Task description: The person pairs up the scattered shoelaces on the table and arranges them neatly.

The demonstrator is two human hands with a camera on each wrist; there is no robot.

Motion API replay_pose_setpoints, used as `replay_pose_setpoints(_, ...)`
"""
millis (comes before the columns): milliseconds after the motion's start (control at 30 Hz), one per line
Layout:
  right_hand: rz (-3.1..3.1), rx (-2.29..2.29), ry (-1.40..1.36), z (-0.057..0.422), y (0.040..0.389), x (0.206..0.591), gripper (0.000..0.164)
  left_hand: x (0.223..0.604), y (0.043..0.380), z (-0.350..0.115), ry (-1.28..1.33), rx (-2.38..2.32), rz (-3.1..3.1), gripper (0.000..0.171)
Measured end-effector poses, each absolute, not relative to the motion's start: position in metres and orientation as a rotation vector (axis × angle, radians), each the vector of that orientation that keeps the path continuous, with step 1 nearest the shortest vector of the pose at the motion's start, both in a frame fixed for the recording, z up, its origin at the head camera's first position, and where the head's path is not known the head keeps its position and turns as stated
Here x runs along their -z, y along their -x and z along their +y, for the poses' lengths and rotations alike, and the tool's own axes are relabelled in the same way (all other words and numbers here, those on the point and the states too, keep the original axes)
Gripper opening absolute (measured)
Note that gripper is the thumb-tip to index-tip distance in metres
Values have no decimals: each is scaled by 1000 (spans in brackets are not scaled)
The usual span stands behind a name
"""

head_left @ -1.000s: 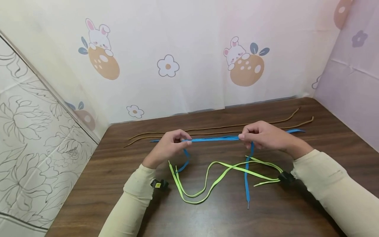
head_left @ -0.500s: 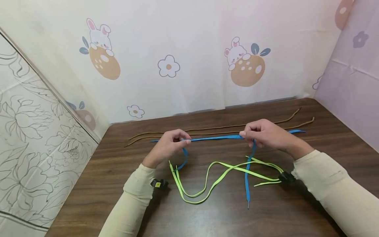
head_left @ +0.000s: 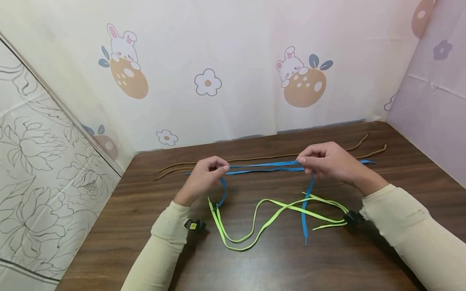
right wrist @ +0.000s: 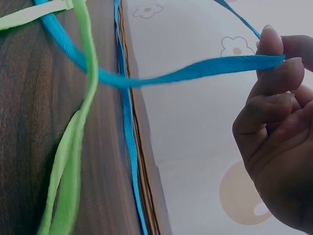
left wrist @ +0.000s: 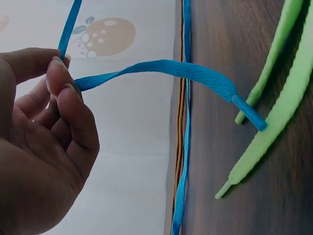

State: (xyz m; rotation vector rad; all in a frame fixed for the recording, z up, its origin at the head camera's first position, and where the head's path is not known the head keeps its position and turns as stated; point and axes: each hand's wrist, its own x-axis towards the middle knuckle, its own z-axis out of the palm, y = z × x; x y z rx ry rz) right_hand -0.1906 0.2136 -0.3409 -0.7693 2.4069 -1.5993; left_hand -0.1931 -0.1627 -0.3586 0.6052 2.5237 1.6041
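Observation:
A flat blue shoelace (head_left: 267, 164) is stretched between my two hands, raised off the table. My left hand (head_left: 208, 178) pinches it between thumb and index finger, and its short end with a plastic tip (left wrist: 249, 111) curls down over a green lace. My right hand (head_left: 329, 165) pinches the other side in the same way; a longer tail (head_left: 304, 214) hangs down across the green laces. Just below the stretched span in the head view, a second blue shoelace (head_left: 269, 169) lies along the table, partly hidden by both hands.
Two thin brown laces (head_left: 262, 156) run along the table's back. Yellow-green laces (head_left: 255, 238) lie in loose curves nearer me, passing by the black wrist camera (head_left: 353, 217) on my right arm. A patterned cloth wall (head_left: 240, 81) rises behind the wooden table (head_left: 262, 266).
Both hands have risen slightly and moved apart, carrying one blue shoelace up from the second one. A gap now shows between the two blue laces, which overlapped before.

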Motion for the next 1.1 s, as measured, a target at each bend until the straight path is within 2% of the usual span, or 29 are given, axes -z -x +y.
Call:
replay_pose_setpoints(167, 2439, 1646, 708, 213, 191, 341, 19, 358, 193, -165, -595, -1618, 2531, 24)
replay_pose_setpoints(400, 2559, 1683, 688, 216, 191, 340, 20, 358, 195, -166, -565, -1637, 2566, 29)
replay_pose_setpoints(800, 2632, 1769, 630, 220, 189, 335, 22, 336, 179, -160, -549, -1641, 2575, 21)
replay_pose_setpoints(1100, 2663, 1779, 597, 225, 189, 333, 21, 339, 179, -163, -510, -1641, 2620, 19)
